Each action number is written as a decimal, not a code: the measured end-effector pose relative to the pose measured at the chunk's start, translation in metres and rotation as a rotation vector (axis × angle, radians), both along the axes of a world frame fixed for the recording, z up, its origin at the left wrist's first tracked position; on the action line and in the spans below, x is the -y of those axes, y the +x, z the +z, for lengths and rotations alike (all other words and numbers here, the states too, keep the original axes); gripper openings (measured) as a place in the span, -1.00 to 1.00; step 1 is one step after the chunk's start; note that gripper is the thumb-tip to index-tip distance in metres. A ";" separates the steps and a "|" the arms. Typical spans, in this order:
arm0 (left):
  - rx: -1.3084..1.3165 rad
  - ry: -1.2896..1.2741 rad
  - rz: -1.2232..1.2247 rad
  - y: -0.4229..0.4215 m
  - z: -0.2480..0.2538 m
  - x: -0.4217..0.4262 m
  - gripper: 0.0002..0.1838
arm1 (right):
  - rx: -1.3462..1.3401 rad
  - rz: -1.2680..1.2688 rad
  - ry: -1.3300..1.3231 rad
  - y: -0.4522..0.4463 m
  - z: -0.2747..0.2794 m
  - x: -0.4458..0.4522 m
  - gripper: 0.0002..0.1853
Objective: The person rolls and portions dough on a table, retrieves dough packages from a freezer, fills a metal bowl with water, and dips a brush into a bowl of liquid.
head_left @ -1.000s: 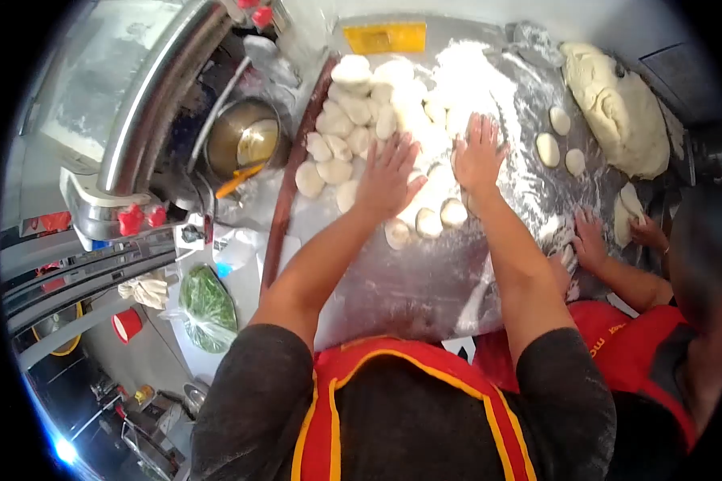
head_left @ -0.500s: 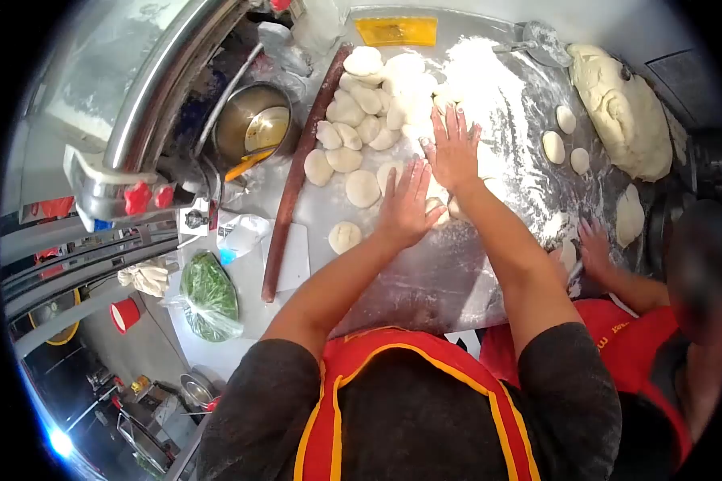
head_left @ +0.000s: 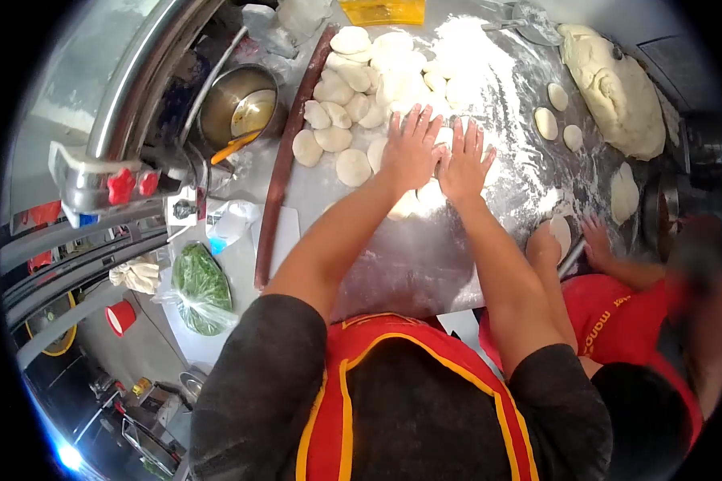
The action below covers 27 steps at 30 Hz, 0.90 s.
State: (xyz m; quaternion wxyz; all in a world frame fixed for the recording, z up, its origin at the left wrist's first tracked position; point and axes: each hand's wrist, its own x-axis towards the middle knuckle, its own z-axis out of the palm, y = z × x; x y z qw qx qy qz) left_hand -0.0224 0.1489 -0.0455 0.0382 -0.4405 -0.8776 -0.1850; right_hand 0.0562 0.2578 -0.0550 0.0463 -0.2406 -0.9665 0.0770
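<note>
My left hand [head_left: 410, 154] lies flat, fingers stretched out, at the near edge of the cluster of dough pieces [head_left: 334, 88]. Close beside it my right hand [head_left: 463, 167] is also spread flat on the floured tabletop [head_left: 425, 252]. Whatever dough sits under both palms is mostly hidden. Just below my wrists a round dough disc [head_left: 431, 195] shows in part. Left of my left hand lies another dough disc [head_left: 353, 167]. Loose white flour [head_left: 489, 72] covers the surface beyond my fingertips, where glare washes out detail.
A long rolling pin [head_left: 283, 160] runs along the left, beside a metal pot [head_left: 237, 104]. At the far right lies a large dough mass [head_left: 614, 96]. A co-worker's hand [head_left: 598, 244] is near a dough piece [head_left: 560, 232]. Bagged greens [head_left: 202, 284] sit lower left.
My right hand has come toward me, and my left hand has moved forward, so the two are now side by side. The co-worker's nearer hand and arm show more. The whole view has shifted slightly.
</note>
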 end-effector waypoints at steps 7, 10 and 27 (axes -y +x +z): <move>0.194 -0.097 0.134 0.067 0.007 0.058 -0.41 | -0.024 0.228 -0.007 0.006 0.009 0.058 -0.40; 0.209 -0.123 0.115 0.064 -0.003 0.060 -0.40 | -0.041 0.188 0.033 0.001 -0.002 0.055 -0.39; 0.055 -0.184 0.254 0.051 0.005 0.156 -0.32 | -0.320 0.114 -0.140 0.019 0.035 0.092 -0.47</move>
